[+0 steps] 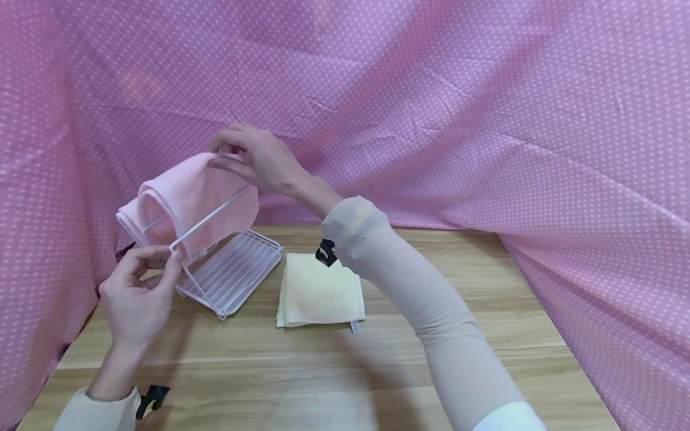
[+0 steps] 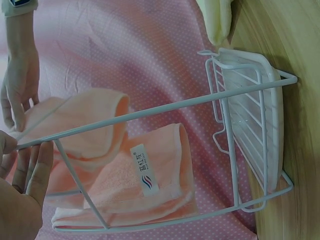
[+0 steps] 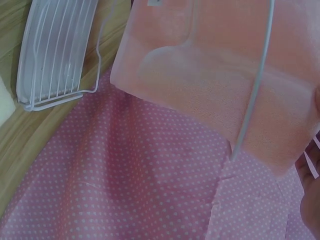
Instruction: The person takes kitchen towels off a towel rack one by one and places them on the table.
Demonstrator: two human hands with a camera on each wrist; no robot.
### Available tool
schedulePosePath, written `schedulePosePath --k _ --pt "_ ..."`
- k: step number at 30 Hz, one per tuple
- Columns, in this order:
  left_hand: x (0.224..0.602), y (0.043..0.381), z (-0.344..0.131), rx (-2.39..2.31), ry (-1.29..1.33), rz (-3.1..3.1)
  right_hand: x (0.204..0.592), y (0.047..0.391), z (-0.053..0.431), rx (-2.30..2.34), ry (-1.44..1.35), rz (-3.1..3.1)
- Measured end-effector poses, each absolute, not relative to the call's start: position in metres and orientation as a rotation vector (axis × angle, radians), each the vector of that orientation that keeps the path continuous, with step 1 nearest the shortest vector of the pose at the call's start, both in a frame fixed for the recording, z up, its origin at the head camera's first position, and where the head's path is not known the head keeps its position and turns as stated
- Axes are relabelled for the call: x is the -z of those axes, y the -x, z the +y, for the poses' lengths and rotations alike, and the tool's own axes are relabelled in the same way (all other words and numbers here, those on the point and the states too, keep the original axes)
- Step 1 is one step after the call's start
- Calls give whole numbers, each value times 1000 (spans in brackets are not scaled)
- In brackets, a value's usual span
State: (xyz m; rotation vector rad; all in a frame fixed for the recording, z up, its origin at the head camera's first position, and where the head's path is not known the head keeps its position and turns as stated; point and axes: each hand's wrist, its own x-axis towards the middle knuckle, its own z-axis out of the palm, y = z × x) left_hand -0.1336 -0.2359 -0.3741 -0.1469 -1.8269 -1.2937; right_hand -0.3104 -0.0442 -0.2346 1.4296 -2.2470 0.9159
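Note:
My left hand (image 1: 137, 296) pinches the upper front corner of a white wire rack (image 1: 232, 275) between thumb and fingers. A folded pink towel (image 1: 199, 191) hangs over the rack's upper bars, its near side curled into a loop. At the towel's top edge, my right hand (image 1: 264, 158) pinches the cloth with thumb and fingers. In the left wrist view, a white label (image 2: 144, 170) with dark print shows on the towel's lower fold. The rack's slatted base holds a shallow white tray (image 2: 275, 125) underneath.
A folded pale yellow towel (image 1: 320, 293) with a small tag lies on the wooden table (image 1: 259, 383), right of the rack. Pink cloth (image 1: 409, 108) with white dots hangs behind the table and along both sides.

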Motion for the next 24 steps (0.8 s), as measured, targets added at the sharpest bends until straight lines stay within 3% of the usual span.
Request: schedulePosePath --k 24 --pt "376 137 -237 1289 156 -1816 217 320 -17 -1246 -1311 -2018"
